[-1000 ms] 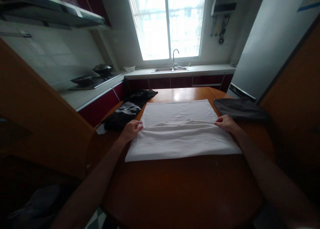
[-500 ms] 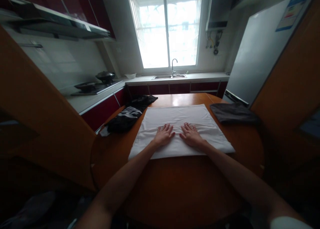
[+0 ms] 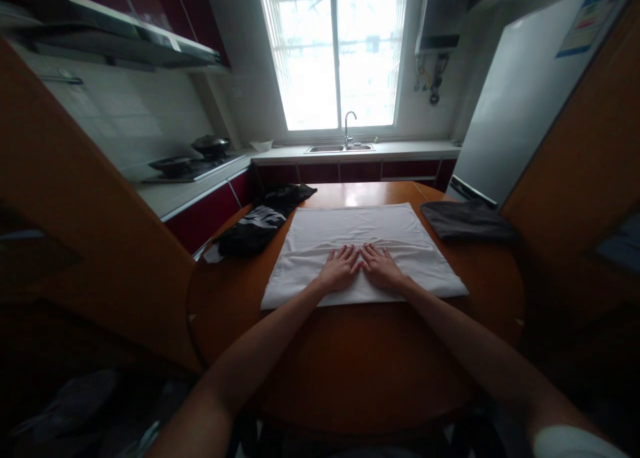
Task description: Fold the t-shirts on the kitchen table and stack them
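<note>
Kitchen; round wooden surface (image 3: 350, 365), with window and sink beyond. Landmark is the white cloth (image 3: 360, 226), lying folded flat at mid-surface.

- Left of the cloth: black printed garment (image 3: 253, 226), crumpled, just beside its left edge.
- On the cloth, toward its near edge: left hand (image 3: 340, 271) and right hand (image 3: 383, 270), palms down. Fingers are open and flat, gripping nothing, with the inner fingertips meeting.
- Right of the cloth: dark grey folded cloth (image 3: 467, 219), lying apart from it.

Change: a second ago each hand pinched one side edge of the cloth. Half a second ago both lay flat mid-cloth, slightly apart. Now they touch, and shallow creases fan out from them.

Judgement: the fold is laid and the hands have gone from carrying to pressing.
</note>
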Motion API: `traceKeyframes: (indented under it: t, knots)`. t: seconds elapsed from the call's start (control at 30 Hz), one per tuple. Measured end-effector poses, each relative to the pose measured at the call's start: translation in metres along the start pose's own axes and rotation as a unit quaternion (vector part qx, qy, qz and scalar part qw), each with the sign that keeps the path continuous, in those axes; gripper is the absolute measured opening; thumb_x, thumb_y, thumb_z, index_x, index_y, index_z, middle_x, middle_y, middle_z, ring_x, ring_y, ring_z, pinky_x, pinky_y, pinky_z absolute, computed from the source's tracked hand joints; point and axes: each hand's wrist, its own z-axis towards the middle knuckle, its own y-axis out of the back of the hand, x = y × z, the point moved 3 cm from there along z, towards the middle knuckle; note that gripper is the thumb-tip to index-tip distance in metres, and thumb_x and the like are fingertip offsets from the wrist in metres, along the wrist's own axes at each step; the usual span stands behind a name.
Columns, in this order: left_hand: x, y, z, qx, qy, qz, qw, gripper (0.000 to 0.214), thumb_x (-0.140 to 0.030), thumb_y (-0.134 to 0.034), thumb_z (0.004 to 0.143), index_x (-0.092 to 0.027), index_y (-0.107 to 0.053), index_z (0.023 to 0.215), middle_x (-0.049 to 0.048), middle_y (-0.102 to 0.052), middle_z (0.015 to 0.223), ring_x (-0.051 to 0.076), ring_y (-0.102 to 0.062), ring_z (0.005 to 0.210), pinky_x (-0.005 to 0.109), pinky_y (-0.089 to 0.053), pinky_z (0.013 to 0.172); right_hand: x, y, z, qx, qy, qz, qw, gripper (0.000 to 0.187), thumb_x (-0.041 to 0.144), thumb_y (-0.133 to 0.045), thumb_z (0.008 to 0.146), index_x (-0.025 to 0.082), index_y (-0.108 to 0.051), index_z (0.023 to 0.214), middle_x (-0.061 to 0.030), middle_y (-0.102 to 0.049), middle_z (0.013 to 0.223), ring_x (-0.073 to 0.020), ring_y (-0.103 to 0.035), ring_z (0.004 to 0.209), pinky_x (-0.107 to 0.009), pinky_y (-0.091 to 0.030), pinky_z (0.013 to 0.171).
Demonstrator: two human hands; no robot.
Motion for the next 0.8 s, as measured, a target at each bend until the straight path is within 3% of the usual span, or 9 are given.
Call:
traceKeyframes:
  t: [0.23, 0.43, 0.57, 0.67, 0.8]
  knots:
    - [0.010, 0.005, -0.004, 0.004, 0.037, 0.008, 0.999, 0.064, -0.055, -0.020, 0.104, -0.025, -0.027, 0.160, 0.0056, -0.018, 0.168, 0.028, -0.013, 0.155, 0.059, -0.014, 0.122, -0.004, 0.003, -0.002, -0.007, -0.032, -0.016, 0.999, 0.063, 0.041, -0.028, 0.102, 0.012, -0.031, 0.158, -0.0124, -0.021, 0.167, -0.0254, -0.016, 0.155, -0.053, -0.011, 0.123]
    - [0.068, 0.023, -0.031, 0.018, 0.138, 0.022, 0.990, 0.067, -0.055, -0.020, 0.104, -0.020, -0.024, 0.161, 0.0084, -0.015, 0.168, 0.031, -0.014, 0.155, 0.062, -0.016, 0.121, -0.031, 0.007, -0.007, -0.012, -0.103, -0.027, 0.994, 0.064, 0.050, -0.027, 0.103, 0.020, -0.030, 0.159, -0.0120, -0.019, 0.167, -0.0277, -0.015, 0.155, -0.057, -0.012, 0.121]
    - [0.094, 0.030, -0.043, 0.012, 0.183, 0.030, 0.982, 0.067, -0.053, -0.022, 0.104, -0.014, -0.028, 0.159, 0.0128, -0.020, 0.167, 0.033, -0.017, 0.154, 0.061, -0.017, 0.121, -0.051, 0.008, -0.007, -0.036, -0.162, -0.049, 0.985, 0.062, 0.046, -0.027, 0.104, 0.017, -0.030, 0.159, -0.0152, -0.024, 0.166, -0.0287, -0.018, 0.154, -0.059, -0.011, 0.120]
    - [0.086, 0.033, -0.042, -0.013, 0.160, 0.042, 0.986, 0.060, -0.047, -0.026, 0.105, -0.014, -0.037, 0.154, 0.0147, -0.030, 0.164, 0.032, -0.023, 0.153, 0.061, -0.019, 0.121, -0.052, 0.008, -0.007, -0.053, -0.165, -0.060, 0.983, 0.061, 0.044, -0.030, 0.104, 0.014, -0.035, 0.156, -0.0177, -0.027, 0.164, -0.0298, -0.020, 0.153, -0.060, -0.012, 0.120]
    - [0.059, 0.032, -0.034, -0.035, 0.075, 0.036, 0.996, 0.049, -0.043, -0.032, 0.106, -0.019, -0.047, 0.146, 0.0122, -0.039, 0.160, 0.030, -0.031, 0.150, 0.057, -0.026, 0.120, -0.039, 0.008, -0.007, -0.042, -0.126, -0.058, 0.989, 0.059, 0.044, -0.030, 0.104, 0.013, -0.041, 0.153, -0.0173, -0.030, 0.163, -0.0301, -0.022, 0.152, -0.060, -0.012, 0.120]
